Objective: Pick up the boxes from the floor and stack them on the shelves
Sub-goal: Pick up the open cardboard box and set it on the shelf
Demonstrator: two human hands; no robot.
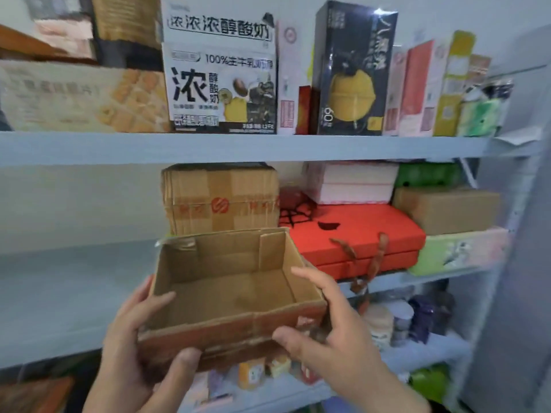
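Just in front of the taped carton (220, 198), the empty open box (226, 281) looks light and flimsy. The left hand (140, 338) and right hand (337, 332) each have their grip closed round an end wall, near its likely stiffer corners.

We see the open cardboard box (226, 281) plain brown inside, its outer front wall a worn reddish brown with pale scuffs. The taped carton (219, 198) is tan, with a red round logo and red print along its tape. The flat gift box (357, 234) is bright orange-red with black brush marks. The stacked boxes (350, 183) above it are pink and white; the plain carton (447, 210) is brown, the printed box (456, 251) under it pale green with white and pink. The yoghurt carton (220, 73) is white with bold black characters; the tall box (351, 70) is black with a yellow round fruit. We find the shelves (238, 147) pale grey-blue.
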